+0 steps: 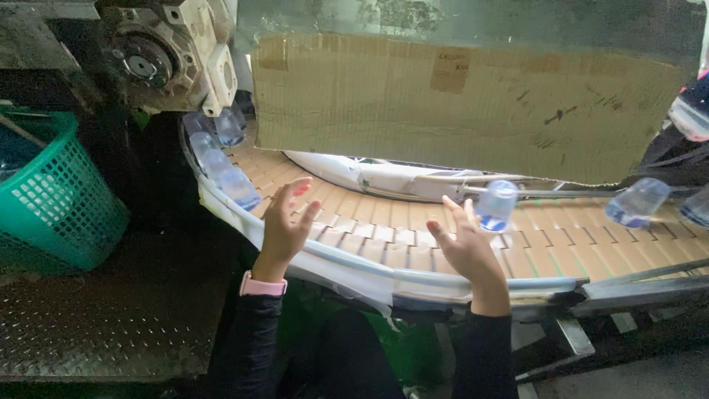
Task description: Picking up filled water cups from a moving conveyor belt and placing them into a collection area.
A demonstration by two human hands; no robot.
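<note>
while hovering over the curved slat conveyor (369,222), both hands sit palm-in with nothing gripped. left hand (286,222) up by the inner bend, fingers loosely spread and a bit curled, not touching any bottle, pink watch strap (263,287) on the wrist. right hand (467,247) also spread open, fingertips just at a clear plastic bottle (496,205) lying tilted on the belt, right beside the hand, looks like contact or very nearly, can't tell for sure. probably held open like that to catch or nudge stuff as it comes round, just a guess.

further out to the right of that hand, two more clear bottles (636,201) on their sides, blurry. up past the left hand, a bunch of bottles (221,166) crowded against the outer guide rail (354,260), likely pushed there by the curve. green plastic basket (55,192) well off to the left. big cardboard sheet (458,103) hanging across beyond both hands, seemingly as a makeshift guard. grey gearbox (162,55) above the crowded bottles.
</note>
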